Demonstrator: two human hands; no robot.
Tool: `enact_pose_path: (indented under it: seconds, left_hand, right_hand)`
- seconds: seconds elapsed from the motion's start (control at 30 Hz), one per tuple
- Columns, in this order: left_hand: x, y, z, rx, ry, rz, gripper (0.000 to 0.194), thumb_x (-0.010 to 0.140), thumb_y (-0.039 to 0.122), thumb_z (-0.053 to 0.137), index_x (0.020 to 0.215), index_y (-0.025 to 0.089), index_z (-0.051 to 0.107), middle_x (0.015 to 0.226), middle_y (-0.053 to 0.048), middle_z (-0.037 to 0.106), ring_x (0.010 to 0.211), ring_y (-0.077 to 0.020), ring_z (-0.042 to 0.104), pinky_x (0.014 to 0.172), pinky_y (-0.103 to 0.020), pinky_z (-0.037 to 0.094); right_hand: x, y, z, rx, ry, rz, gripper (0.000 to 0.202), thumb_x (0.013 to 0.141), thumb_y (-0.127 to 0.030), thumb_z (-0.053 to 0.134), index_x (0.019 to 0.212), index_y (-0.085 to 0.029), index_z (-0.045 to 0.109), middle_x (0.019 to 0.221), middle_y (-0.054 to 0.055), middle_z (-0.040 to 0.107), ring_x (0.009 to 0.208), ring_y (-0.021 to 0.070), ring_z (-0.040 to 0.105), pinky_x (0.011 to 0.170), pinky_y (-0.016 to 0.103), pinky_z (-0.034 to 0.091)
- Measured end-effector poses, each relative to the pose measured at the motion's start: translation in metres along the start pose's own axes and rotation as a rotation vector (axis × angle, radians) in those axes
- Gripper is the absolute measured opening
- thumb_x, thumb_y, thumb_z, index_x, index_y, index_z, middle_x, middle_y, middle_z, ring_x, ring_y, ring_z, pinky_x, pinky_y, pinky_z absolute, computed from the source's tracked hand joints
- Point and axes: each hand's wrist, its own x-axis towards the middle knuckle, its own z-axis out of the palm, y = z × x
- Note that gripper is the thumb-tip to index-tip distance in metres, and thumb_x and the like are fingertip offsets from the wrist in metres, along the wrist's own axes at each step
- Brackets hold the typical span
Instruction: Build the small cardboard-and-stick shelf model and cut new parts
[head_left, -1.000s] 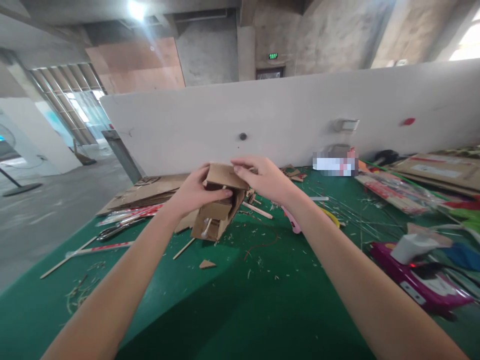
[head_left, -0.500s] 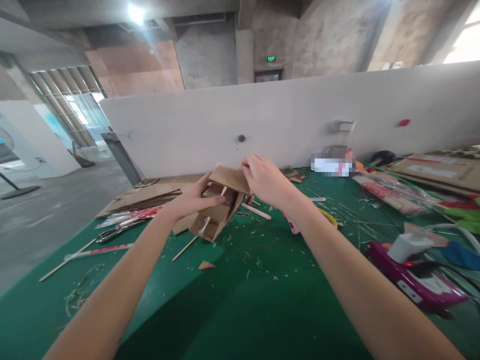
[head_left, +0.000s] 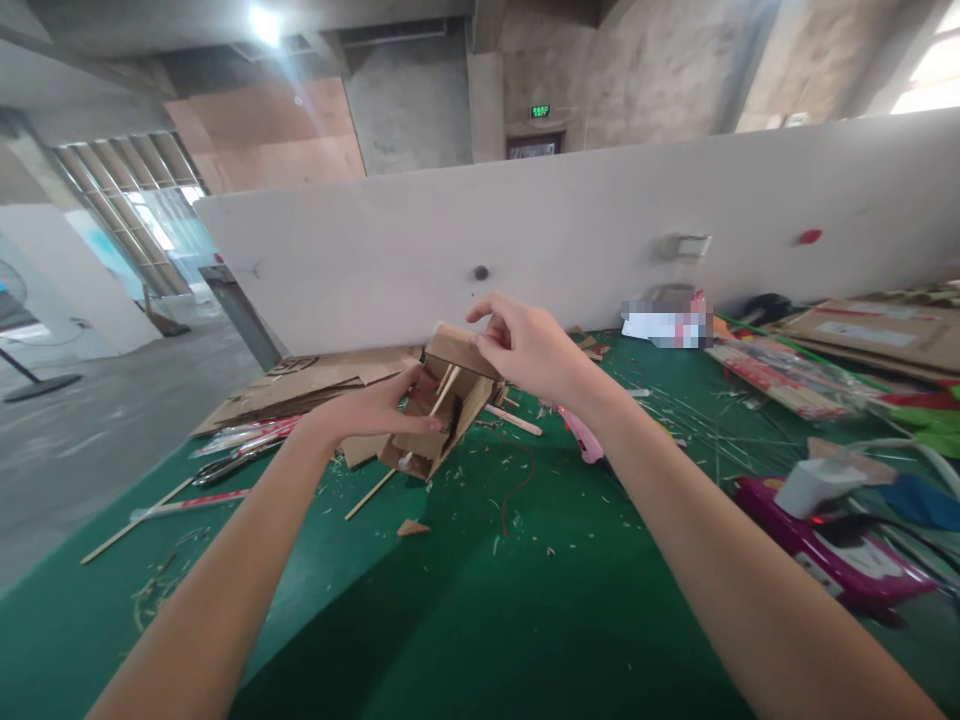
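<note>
A small cardboard box model (head_left: 472,410) with thin wooden sticks (head_left: 446,385) inside it stands tilted over the table's far middle. My left hand (head_left: 375,410) grips its left side, the thumb reaching across the opening. A white piece (head_left: 406,461) shows at the lower end of the box. At the top cardboard flap (head_left: 457,345) is my right hand (head_left: 521,340), its index finger and thumb apart, the other fingers curled. The thumb is close to the flap's edge; whether it touches I cannot tell. A pink glue gun (head_left: 583,437) lies partly behind my right forearm.
Flat cardboard sheets (head_left: 300,385), scissors (head_left: 225,465) and a wooden stick (head_left: 135,522) lie at left on the green table (head_left: 465,620). To the right are a purple power strip (head_left: 832,570) with cables and packaged strips (head_left: 780,385). A white partition (head_left: 360,260) stands behind.
My right index finger and thumb have parted at the top flap. The box model has tipped a little, and the sticks inside show more. My left hand still holds it.
</note>
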Motion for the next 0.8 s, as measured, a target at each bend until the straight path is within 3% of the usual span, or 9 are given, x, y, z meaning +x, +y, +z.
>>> enact_pose_path:
  seconds: [0.1,0.2,0.3,0.37,0.43,0.5,0.63,0.8]
  left_hand:
    - [-0.001,0.003,-0.013,0.016,-0.155,-0.052,0.047,0.063,0.038,0.077,0.106,0.025,0.063,0.095,-0.007,0.070,0.084,-0.0237,0.067,0.066,-0.030,0.052]
    - [-0.008,0.010,-0.035,0.033,-0.141,-0.069,0.051,0.061,0.038,0.077,0.109,0.026,0.064,0.102,-0.008,0.069,0.096,-0.0276,0.066,0.075,-0.034,0.053]
    - [-0.019,0.023,-0.056,-0.053,-0.003,-0.093,0.061,0.068,0.042,0.073,0.124,0.028,0.054,0.125,-0.014,0.060,0.117,-0.0320,0.057,0.085,-0.039,0.052]
    - [-0.024,0.034,-0.061,-0.166,0.165,0.022,0.061,0.072,0.048,0.068,0.128,0.033,0.047,0.142,-0.012,0.046,0.130,-0.0320,0.045,0.090,-0.042,0.051]
    - [-0.024,0.044,-0.057,-0.096,0.274,0.103,0.084,0.068,0.045,0.074,0.139,0.036,0.032,0.151,-0.009,0.032,0.139,-0.0321,0.032,0.101,-0.046,0.043]
    - [-0.020,0.051,-0.046,0.004,0.258,0.089,0.095,0.065,0.044,0.077,0.145,0.032,0.027,0.151,-0.013,0.032,0.138,-0.0360,0.031,0.105,-0.051,0.037]
    - [-0.008,0.054,-0.027,0.201,0.174,0.044,0.079,0.066,0.043,0.077,0.136,0.031,0.044,0.140,-0.009,0.048,0.127,-0.0342,0.045,0.105,-0.049,0.037]
    - [-0.007,0.055,-0.026,0.195,0.119,0.103,0.074,0.066,0.046,0.076,0.133,0.031,0.047,0.138,-0.008,0.048,0.125,-0.0346,0.046,0.106,-0.047,0.036]
  right_hand:
    - [0.000,-0.001,-0.001,-0.030,-0.036,0.010,0.017,0.086,-0.022,0.050,0.094,-0.018,0.064,0.065,0.000,0.058,0.058,0.0118,0.048,0.057,0.027,0.034]
    - [0.000,-0.005,0.003,-0.046,-0.041,-0.018,0.019,0.087,-0.023,0.048,0.085,-0.018,0.066,0.066,0.001,0.060,0.058,0.0117,0.048,0.058,0.027,0.035]
    - [0.000,-0.010,0.011,-0.053,-0.011,-0.059,0.020,0.089,-0.021,0.045,0.085,-0.019,0.065,0.069,0.001,0.062,0.059,0.0116,0.048,0.059,0.027,0.035]
    - [0.001,-0.013,0.015,-0.054,-0.006,-0.071,0.019,0.089,-0.021,0.045,0.085,-0.019,0.064,0.072,0.001,0.062,0.061,0.0120,0.049,0.061,0.027,0.036]
    - [0.001,-0.017,0.017,-0.057,-0.003,-0.088,0.018,0.089,-0.020,0.046,0.085,-0.020,0.063,0.076,0.002,0.063,0.065,0.0128,0.051,0.062,0.027,0.036]
    - [0.001,-0.020,0.018,-0.070,0.009,-0.109,0.017,0.088,-0.020,0.046,0.084,-0.020,0.063,0.078,0.002,0.062,0.069,0.0133,0.051,0.064,0.027,0.036]
    - [0.000,-0.025,0.014,-0.133,0.073,-0.126,0.018,0.090,-0.019,0.043,0.086,-0.020,0.061,0.082,0.002,0.061,0.070,0.0129,0.049,0.062,0.026,0.034]
    - [-0.002,-0.032,0.007,-0.216,0.107,-0.124,0.019,0.091,-0.020,0.041,0.085,-0.019,0.059,0.084,0.003,0.060,0.067,0.0124,0.047,0.062,0.027,0.032]
